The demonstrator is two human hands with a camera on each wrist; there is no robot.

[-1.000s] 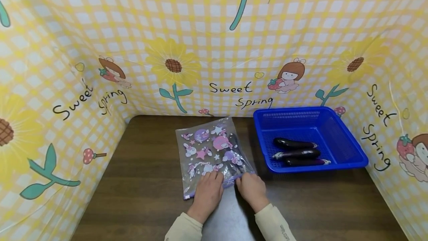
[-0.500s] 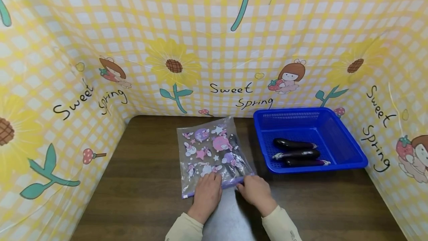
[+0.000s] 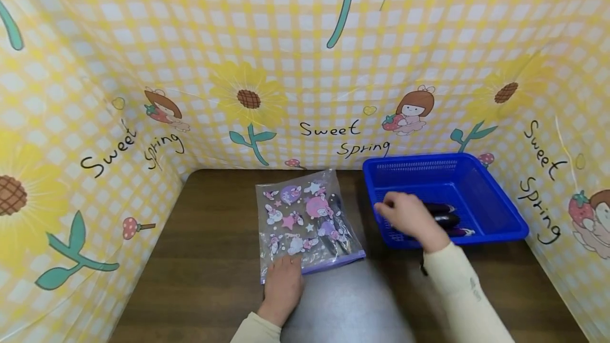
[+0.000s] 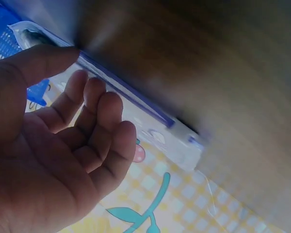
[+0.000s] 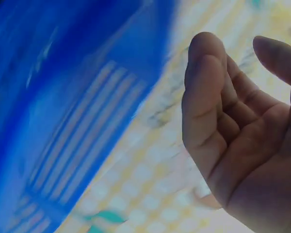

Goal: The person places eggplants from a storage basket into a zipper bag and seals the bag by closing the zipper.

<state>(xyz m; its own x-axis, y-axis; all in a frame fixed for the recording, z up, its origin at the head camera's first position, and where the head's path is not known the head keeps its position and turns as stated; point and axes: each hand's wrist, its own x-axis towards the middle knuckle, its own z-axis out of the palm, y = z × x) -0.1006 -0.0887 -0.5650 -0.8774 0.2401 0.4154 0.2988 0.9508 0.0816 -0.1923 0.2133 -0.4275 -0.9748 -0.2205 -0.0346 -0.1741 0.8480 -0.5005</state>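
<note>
A clear zip bag [image 3: 278, 237] with pink and purple cartoon prints lies flat on the table, its purple zip strip [image 3: 333, 262] toward me. Dark, long shapes show through its right side. My left hand [image 3: 284, 285] rests at the strip's left part. In the left wrist view its fingers are loosely bent, and the thumb tip lies by the strip [image 4: 131, 92]; nothing is seen gripped. My right hand [image 3: 405, 216] hovers over the left side of the blue basket [image 3: 495, 195], fingers bent, thumb apart, holding nothing. Dark eggplants [image 3: 447, 220] lie in the basket, partly hidden by that hand.
The brown wooden table [image 3: 205, 258] carries the bag and, to its right, the basket. A yellow checked cloth [image 3: 329, 94] with sunflower prints walls the table at the back and both sides. The right basket wall [image 5: 87, 131] looms close in the right wrist view.
My right hand has let go of the zip strip's right end and moved right, up over the basket. My left hand has shifted slightly left and toward me along the strip.
</note>
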